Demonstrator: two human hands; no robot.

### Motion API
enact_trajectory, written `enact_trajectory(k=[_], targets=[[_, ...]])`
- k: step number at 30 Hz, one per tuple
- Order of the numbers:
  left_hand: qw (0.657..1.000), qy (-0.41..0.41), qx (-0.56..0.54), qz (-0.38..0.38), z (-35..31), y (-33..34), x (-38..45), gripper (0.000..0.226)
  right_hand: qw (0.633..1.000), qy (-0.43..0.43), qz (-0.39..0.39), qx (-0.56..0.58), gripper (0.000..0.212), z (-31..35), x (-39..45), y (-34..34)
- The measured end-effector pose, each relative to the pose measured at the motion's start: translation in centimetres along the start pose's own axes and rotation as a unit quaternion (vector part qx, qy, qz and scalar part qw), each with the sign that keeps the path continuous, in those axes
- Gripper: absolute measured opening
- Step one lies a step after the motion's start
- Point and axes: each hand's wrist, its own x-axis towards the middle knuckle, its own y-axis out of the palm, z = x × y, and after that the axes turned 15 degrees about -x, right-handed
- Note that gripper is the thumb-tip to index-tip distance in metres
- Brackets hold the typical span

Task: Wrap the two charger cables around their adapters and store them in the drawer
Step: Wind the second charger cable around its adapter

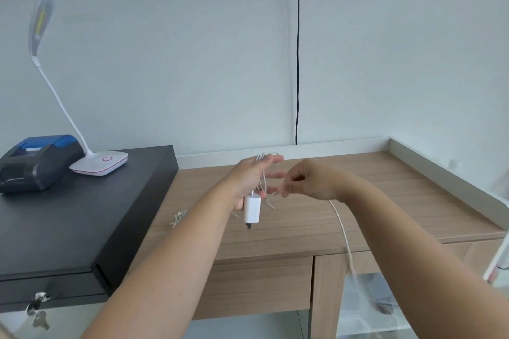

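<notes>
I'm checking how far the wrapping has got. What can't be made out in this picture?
Head view:
Second charger on the desk: mostly hidden behind the left arm.
Cable leaving the right hand: its far end blurs out below the desk edge.
Loops on the left hand: too fine and blurred to count.
White thing at the right edge: cut off by the frame.

No lettering, brand or number can be read; the only sign made out is a small pink ring [107,159], printed on the desk lamp [91,166] base.
</notes>
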Motion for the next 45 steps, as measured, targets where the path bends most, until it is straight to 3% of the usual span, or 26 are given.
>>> enact_trajectory(k=[6, 10, 16, 19, 23, 28, 31, 33, 35, 38, 40, 42, 45], targets=[[0.999, 0.000, 0.047, 0.000, 0.8, 0.0, 0.5, 0.033, 0.991, 0.036, -0.114, 0.056, 0.040, -0.9, -0.1, -0.8], [0.999, -0.021, 0.018, 0.020, 0.3, -0.9, 0.3, 0.039, 0.974, 0.063, -0.135, 0.168, 0.034, -2.9, -0.7, -1.5], [0.971, -0.051, -0.190, 0.134, -1.0, -4.3, -0.3, 0.048, 0.946, 0.105, -0.171, 0.256, 0.022, -7.5, -2.1, -2.3], [0.947, -0.022, -0.307, 0.096, -1.5, -5.9, -0.1, 0.054, 0.931, 0.126, -0.216, 0.267, 0.023, -9.5, -2.9, -2.2], [0.925, 0.038, -0.378, 0.013, -1.7, -7.1, 0.3, 0.037, 0.923, 0.169, -0.249, 0.241, 0.017, -11.5, -3.5, -1.5], [0.883, 0.076, -0.457, -0.082, -1.6, -7.7, 0.9, 0.034, 0.907, 0.300, -0.286, 0.075, 0.012, -12.3, -3.2, 0.4], [0.882, 0.089, -0.450, -0.109, -1.5, -6.7, 1.3, 0.034, 0.918, 0.314, -0.242, -0.011, 0.013, -11.0, -1.8, 2.3], [0.907, 0.095, -0.392, -0.118, -1.9, -5.4, 1.3, 0.034, 0.932, 0.309, -0.187, -0.010, 0.019, -10.3, -0.4, 4.1], [0.954, 0.110, -0.247, -0.129, -2.4, -3.8, 1.2, 0.031, 0.939, 0.305, -0.150, 0.060, 0.017, -9.4, 0.9, 5.9], [0.983, 0.132, 0.005, -0.130, -3.1, -1.7, 1.6, 0.026, 0.890, 0.332, -0.155, 0.270, 0.015, -8.3, 2.4, 8.1], [0.968, 0.145, 0.165, -0.123, -2.9, -0.6, 2.2, 0.026, 0.824, 0.352, -0.168, 0.411, 0.014, -8.0, 3.3, 8.9], [0.932, 0.160, 0.313, -0.090, -2.0, 0.7, 2.7, 0.030, 0.769, 0.354, -0.176, 0.501, 0.013, -7.9, 3.9, 9.1], [0.849, 0.167, 0.502, -0.014, 0.4, 3.3, 2.9, 0.033, 0.747, 0.347, -0.176, 0.540, 0.023, -7.6, 4.2, 9.3]])
